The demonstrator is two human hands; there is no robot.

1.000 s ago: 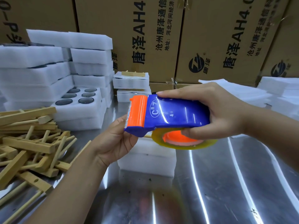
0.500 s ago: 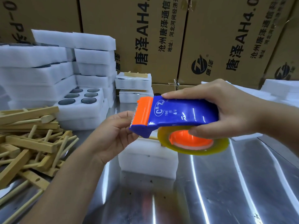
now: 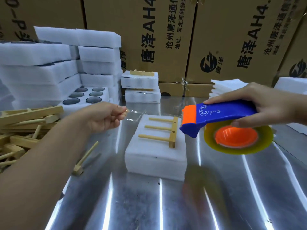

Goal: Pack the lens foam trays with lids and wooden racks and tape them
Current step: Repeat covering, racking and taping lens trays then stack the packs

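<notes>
Far left: a heap of loose wooden racks (image 3: pixel 25 123) lies at the left edge of the frame on the steel table (image 3: pixel 149 205). Stacked foam trays (image 3: pixel 49 68) fill the upper left, with an open tray of lenses (image 3: pixel 86 97) in front of them.
Left hand: the left hand (image 3: pixel 103 118) is left of centre, its forearm reaching in from the lower left. Thumb and forefinger are pinched together on the free end of the clear tape (image 3: pixel 135 113), and the other fingers curl under.
Tape line: the strip runs left to right from the pinch toward the dispenser's orange cutter, held in the air. Only the sheen near the fingers shows clearly.
Behind centre: two taped packs (image 3: pixel 139 83) are stacked in front of the cardboard boxes (image 3: pixel 166 39).
Task pack: the lidded foam tray (image 3: pixel 156 156) sits at the centre of the frame, between the two hands. A wooden rack (image 3: pixel 163 130) lies flat on its lid, pegs pointing left and crossbar at the right end.
Key relation: the pack lies below the tape line, to the right of the pinching fingers and lower in the frame. The rack's pegs run the same way as the strip, so lowering it would likely lay tape along them. The dispenser hand is the nearer one, just beside the pack's right edge.
Right hand: the right hand (image 3: pixel 272 105) grips the blue tape dispenser (image 3: pixel 221 113), fingers clamped over the handle and thumb underneath by the tape roll (image 3: pixel 239 140). Its forearm leaves the frame at the right edge.
</notes>
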